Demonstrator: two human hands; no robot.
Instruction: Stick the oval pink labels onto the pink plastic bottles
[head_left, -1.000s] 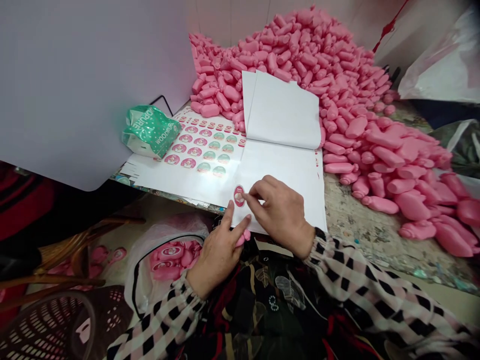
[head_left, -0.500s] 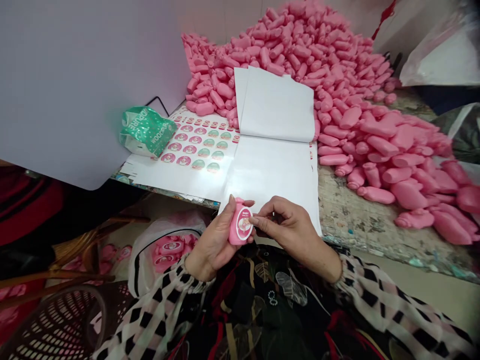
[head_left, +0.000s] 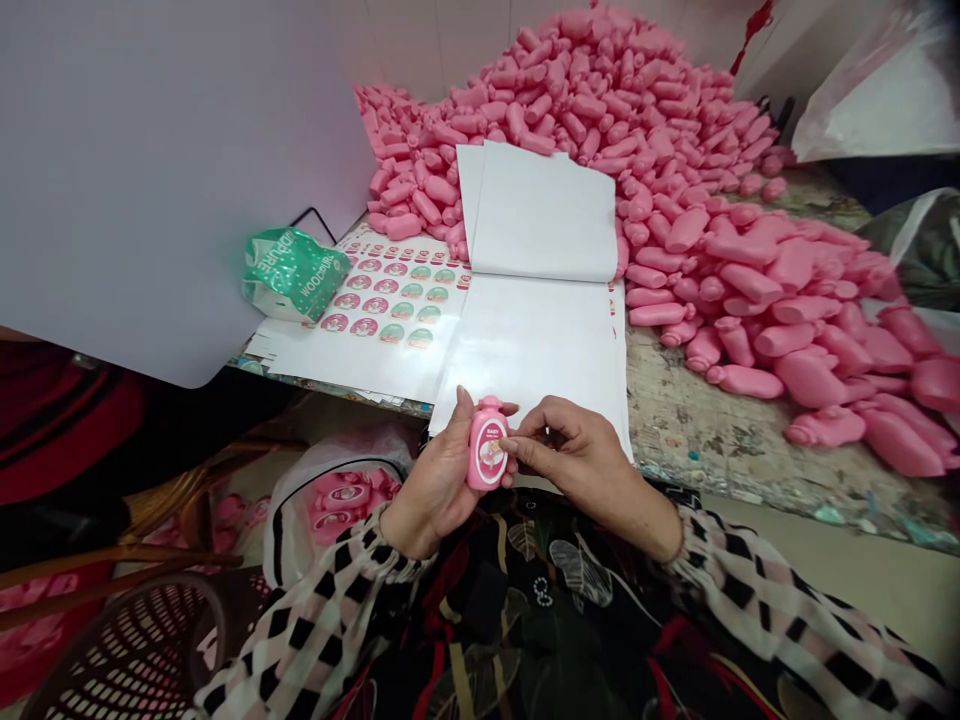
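Note:
My left hand [head_left: 442, 478] is closed round a small pink plastic bottle [head_left: 480, 470], held upright just past the table's front edge with its neck up. An oval pink-and-white sticker [head_left: 493, 432] reading "BABY" covers the bottle's front. From the right, my right hand [head_left: 581, 460] is closed, its thumb tip pressing the sticker near its right edge. The other right fingers are curled, and their tips are partly hidden. White sheets [head_left: 536, 330] lie beyond the bottle, one folded back. Left of them is a sheet of pink and green round stickers [head_left: 375, 345].
Pink bottles form a large pile [head_left: 592, 100] at the back, spreading right across the worn table [head_left: 667, 410]. A green plastic packet [head_left: 292, 275] lies at left. Below stand a white bag [head_left: 285, 510] of labelled bottles, a brown basket [head_left: 127, 640] and a wooden chair [head_left: 150, 500].
The bottle has shifted slightly right and turned so its labelled front faces me more. My right thumb remains on the sticker. The whole view has shifted a little.

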